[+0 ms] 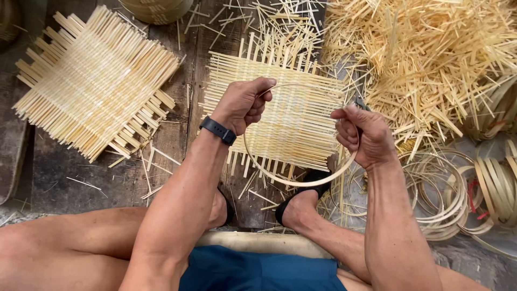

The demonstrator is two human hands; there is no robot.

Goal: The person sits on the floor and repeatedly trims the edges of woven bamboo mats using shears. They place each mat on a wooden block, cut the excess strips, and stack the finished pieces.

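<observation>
Between my fingers, the bamboo hoop [301,180] hung above the woven mat [280,116]. My left hand [243,103] pinched its top; my right hand [362,134] gripped its side. I judged an even curve needed steady, gentle pressure.

Both forearms reach forward and up from the lap. The left hand [242,103] is curled into a loose fist, thumb on top; the right hand [362,134] closes level with it, knuckles outward.
</observation>
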